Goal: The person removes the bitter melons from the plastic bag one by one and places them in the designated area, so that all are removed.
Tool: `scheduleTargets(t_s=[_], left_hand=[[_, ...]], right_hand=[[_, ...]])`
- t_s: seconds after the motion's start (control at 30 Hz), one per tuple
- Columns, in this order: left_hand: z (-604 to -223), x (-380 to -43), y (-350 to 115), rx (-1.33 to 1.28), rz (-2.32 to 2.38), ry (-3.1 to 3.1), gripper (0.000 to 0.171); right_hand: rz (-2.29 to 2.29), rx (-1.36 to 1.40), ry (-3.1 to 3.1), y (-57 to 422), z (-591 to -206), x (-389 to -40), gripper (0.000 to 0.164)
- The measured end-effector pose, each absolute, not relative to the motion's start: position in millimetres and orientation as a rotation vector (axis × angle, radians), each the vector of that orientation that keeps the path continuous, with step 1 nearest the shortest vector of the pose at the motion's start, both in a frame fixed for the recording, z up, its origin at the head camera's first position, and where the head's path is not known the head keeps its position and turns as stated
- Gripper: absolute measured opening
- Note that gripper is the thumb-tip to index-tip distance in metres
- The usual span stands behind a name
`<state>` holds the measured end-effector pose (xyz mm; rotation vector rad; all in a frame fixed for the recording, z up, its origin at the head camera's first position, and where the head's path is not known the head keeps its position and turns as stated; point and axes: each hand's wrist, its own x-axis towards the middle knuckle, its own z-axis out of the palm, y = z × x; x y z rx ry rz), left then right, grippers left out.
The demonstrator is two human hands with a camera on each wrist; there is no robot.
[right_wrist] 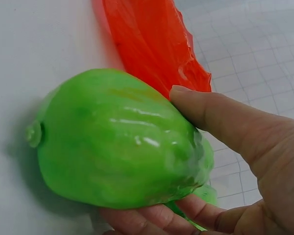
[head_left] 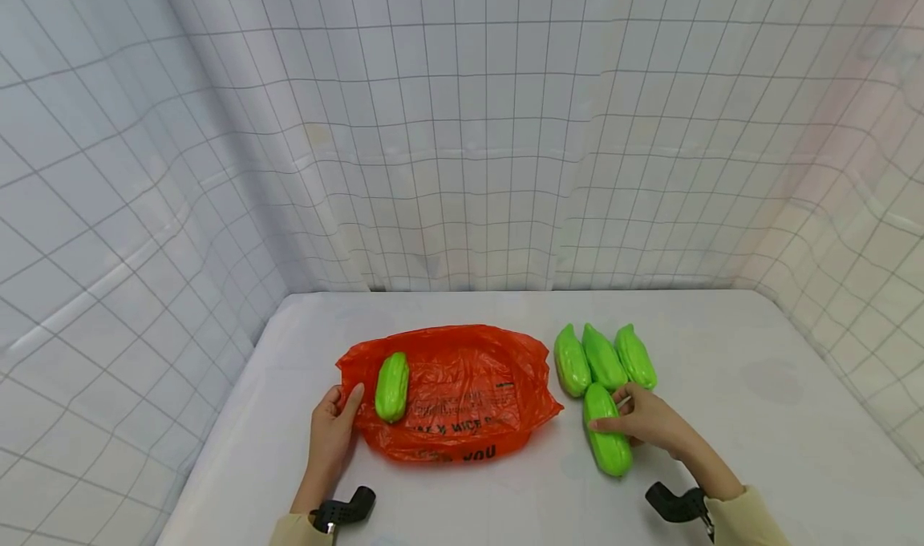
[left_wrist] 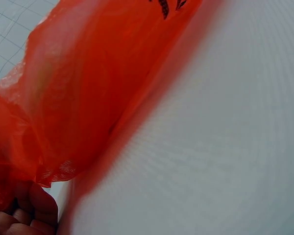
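Note:
A red plastic bag [head_left: 462,394] with black lettering lies spread on the table. My left hand [head_left: 334,430] pinches its left edge; in the left wrist view, curled fingers [left_wrist: 36,208] show beside the thin red film. One long green gourd [head_left: 392,387] sits at the bag's left end, near that hand. On the right, my right hand [head_left: 646,422] grips another glossy green gourd [right_wrist: 112,142], thumb on one side and fingers on the other. Its short stem end points away from the palm. The left thumb's contact with the bag is hidden in the left wrist view.
Three more green gourds lie side by side behind the right hand: a left one [head_left: 573,361], a middle one [head_left: 604,357] and a right one [head_left: 636,357]. A white table [head_left: 722,370] bears everything. Grid-patterned white curtains [head_left: 462,169] enclose its back and sides.

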<state>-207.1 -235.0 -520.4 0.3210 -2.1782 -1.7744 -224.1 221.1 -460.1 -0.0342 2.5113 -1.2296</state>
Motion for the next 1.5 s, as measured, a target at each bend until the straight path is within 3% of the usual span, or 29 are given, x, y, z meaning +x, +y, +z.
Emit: scheduleTargets(t_s=[1.5], left_hand=[[-520.0,-206.0,-235.0,0.309,-1.764,-2.171,0.034]], right_hand=[[-1.131,0.002,2.555,223.6,-456.2,-219.5,0.063]])
